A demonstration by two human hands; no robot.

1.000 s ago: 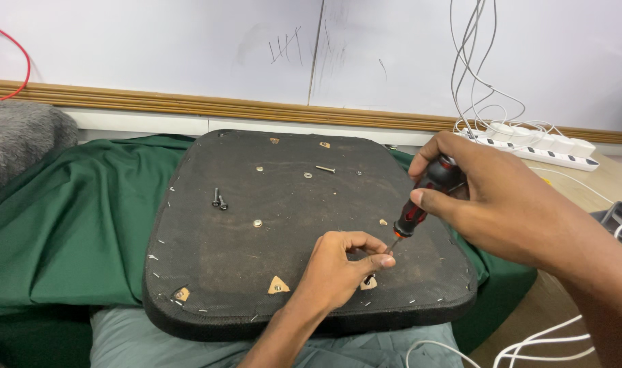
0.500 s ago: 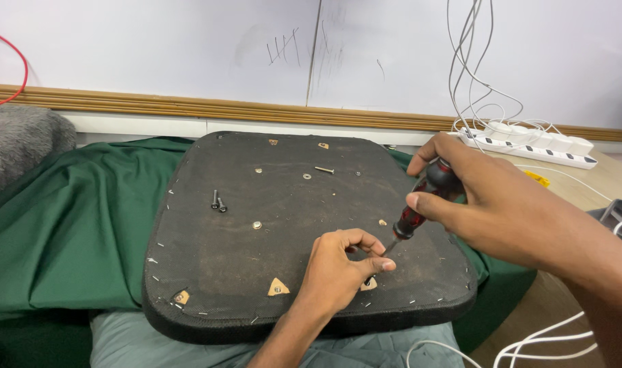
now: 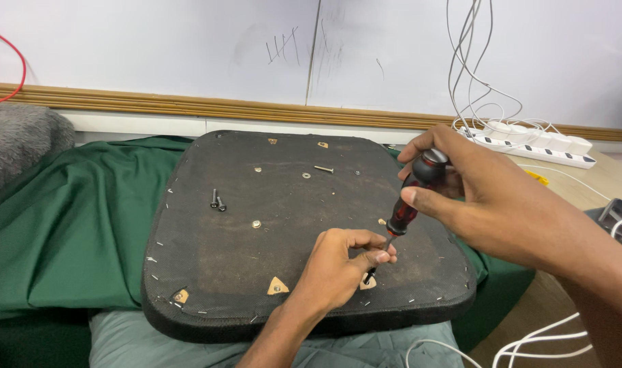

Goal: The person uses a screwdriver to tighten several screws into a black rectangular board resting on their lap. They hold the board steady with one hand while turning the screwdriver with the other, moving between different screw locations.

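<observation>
Right hand (image 3: 488,197), grip closed around the red-and-black screwdriver (image 3: 412,194), which tilts down toward the near right corner of the seat base (image 3: 209,272). Left hand (image 3: 338,269), grip pinching the shaft at its tip, above a small tan triangular tab (image 3: 369,283). Farther from the grip: two loose black screws (image 3: 217,200), a bolt (image 3: 324,169) and washers on the dark underside. Seat base rests on green cloth (image 3: 66,232). Behind: wooden moulding (image 3: 188,105), white wall, power strip (image 3: 529,144) with white cables on the bench (image 3: 597,180).
</observation>
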